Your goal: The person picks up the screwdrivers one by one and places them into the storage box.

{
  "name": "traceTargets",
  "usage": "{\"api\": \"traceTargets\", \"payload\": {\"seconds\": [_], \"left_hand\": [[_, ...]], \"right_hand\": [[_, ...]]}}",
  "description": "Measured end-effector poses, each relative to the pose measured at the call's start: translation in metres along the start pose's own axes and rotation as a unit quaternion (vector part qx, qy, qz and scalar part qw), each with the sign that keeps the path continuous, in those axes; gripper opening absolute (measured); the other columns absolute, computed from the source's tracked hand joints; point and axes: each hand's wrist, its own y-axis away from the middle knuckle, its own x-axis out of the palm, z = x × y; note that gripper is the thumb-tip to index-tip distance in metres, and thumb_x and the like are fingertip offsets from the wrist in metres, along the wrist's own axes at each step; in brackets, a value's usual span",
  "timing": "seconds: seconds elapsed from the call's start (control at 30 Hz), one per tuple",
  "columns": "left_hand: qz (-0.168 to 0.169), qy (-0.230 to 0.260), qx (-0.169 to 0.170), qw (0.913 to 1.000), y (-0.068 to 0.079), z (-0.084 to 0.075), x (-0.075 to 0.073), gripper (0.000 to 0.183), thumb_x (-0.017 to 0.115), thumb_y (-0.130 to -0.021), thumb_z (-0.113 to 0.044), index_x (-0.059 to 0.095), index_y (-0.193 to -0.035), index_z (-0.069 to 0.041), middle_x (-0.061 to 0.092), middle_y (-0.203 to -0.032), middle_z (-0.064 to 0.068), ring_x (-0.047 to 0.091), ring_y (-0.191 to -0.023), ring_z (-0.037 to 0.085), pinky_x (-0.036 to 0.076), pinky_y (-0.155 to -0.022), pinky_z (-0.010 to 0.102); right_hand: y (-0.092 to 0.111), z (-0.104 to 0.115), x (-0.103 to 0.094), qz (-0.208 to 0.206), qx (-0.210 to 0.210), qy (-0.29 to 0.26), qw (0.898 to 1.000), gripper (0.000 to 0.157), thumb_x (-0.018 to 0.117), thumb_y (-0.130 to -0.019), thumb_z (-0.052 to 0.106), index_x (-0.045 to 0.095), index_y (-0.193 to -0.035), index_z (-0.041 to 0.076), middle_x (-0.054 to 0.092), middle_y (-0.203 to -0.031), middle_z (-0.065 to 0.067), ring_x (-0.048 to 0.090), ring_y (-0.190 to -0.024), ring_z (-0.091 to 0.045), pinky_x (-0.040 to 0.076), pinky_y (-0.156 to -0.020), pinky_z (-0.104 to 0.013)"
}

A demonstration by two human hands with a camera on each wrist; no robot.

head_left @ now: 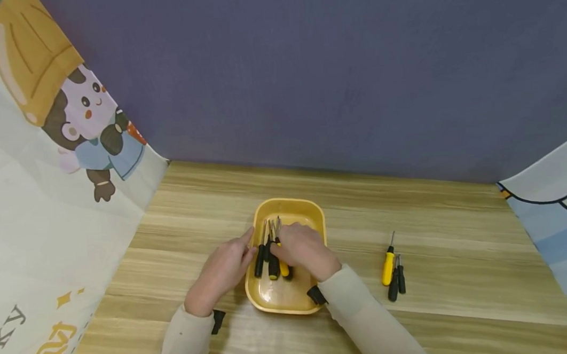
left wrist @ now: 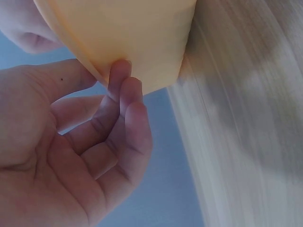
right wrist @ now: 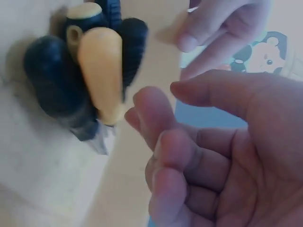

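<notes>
A yellow plastic bin [head_left: 270,299] stands on the table with several screwdrivers bunched in it. Among them are a black one [head_left: 260,265], a black one with a yellow end cap [head_left: 273,269] and a yellow one [head_left: 284,269]; their shafts point to the far side. My left hand [head_left: 224,268] pinches the bin's left rim, thumb at the edge and fingertips [left wrist: 121,71] against the outer wall. Over the bin, my right hand [head_left: 303,244] is beside the screwdrivers. The right wrist view shows its fingers [right wrist: 156,111] loosely bent with nothing between them, near the yellow handle [right wrist: 101,68].
On the wooden table [head_left: 462,274], right of the bin, lie another yellow screwdriver [head_left: 388,268] and two small black screwdrivers [head_left: 393,287], side by side. A dark blue panel [head_left: 307,79] rises behind the table. A white printed sheet [head_left: 75,236] borders the left side.
</notes>
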Motion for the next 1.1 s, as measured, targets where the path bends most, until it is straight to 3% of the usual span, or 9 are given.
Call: {"api": "traceTargets", "payload": {"seconds": [0.23,0.4,0.53,0.67,0.93,1.1], "left_hand": [[0.004,0.003,-0.010,0.9999,0.000,-0.001,-0.001,0.054,0.064,-0.099,-0.015,0.046,-0.146,0.003,0.053,-0.069,-0.006,0.046,-0.055,0.007,0.044,-0.052,0.025],[0.002,0.001,-0.012,0.9999,0.001,0.000,-0.002,0.054,0.064,-0.099,-0.016,0.046,-0.147,0.002,0.054,-0.070,-0.007,0.047,-0.056,0.007,0.045,-0.053,0.025],[0.003,-0.001,-0.013,0.9999,0.001,0.000,-0.002,0.055,0.064,-0.099,-0.017,0.046,-0.147,0.001,0.055,-0.071,-0.007,0.047,-0.056,0.007,0.045,-0.054,0.025],[0.003,-0.001,-0.012,0.9999,0.002,0.000,-0.002,0.055,0.065,-0.099,-0.017,0.045,-0.147,0.002,0.055,-0.071,-0.007,0.047,-0.056,0.007,0.045,-0.053,0.025],[0.004,0.003,-0.012,0.9999,0.002,-0.001,-0.002,0.055,0.064,-0.100,-0.018,0.045,-0.147,0.003,0.051,-0.067,-0.007,0.045,-0.054,0.008,0.044,-0.051,0.025],[0.002,0.000,-0.012,0.9999,0.002,0.000,-0.001,0.055,0.064,-0.100,-0.017,0.045,-0.147,0.003,0.051,-0.068,-0.007,0.045,-0.054,0.008,0.044,-0.052,0.025]], "right_hand": [[0.020,0.002,-0.017,-0.032,-0.010,0.010,0.999,0.042,0.062,-0.098,0.036,0.055,-0.061,0.016,0.045,-0.051,0.004,0.043,-0.043,-0.011,0.036,-0.041,-0.028],[0.040,-0.009,-0.021,-0.077,-0.013,0.030,0.996,0.024,0.067,-0.095,0.035,0.066,-0.083,0.015,0.058,-0.069,0.003,0.049,-0.054,-0.012,0.041,-0.046,-0.029],[0.058,-0.022,-0.021,-0.117,-0.019,0.024,0.993,0.021,0.071,-0.094,0.032,0.070,-0.097,0.011,0.065,-0.082,0.001,0.053,-0.061,-0.012,0.044,-0.049,-0.028],[0.074,-0.038,-0.020,-0.145,-0.021,0.018,0.989,0.019,0.073,-0.092,0.028,0.068,-0.093,0.010,0.063,-0.078,0.002,0.052,-0.061,-0.010,0.044,-0.050,-0.026],[0.104,-0.080,-0.013,-0.158,0.032,0.016,0.987,0.014,0.072,-0.092,0.029,0.067,-0.090,0.015,0.058,-0.075,0.007,0.051,-0.059,-0.009,0.042,-0.048,-0.028],[0.122,-0.110,-0.009,-0.160,0.050,-0.013,0.986,0.015,0.071,-0.093,0.024,0.067,-0.092,0.010,0.060,-0.074,0.003,0.050,-0.056,-0.009,0.042,-0.047,-0.029]]}}
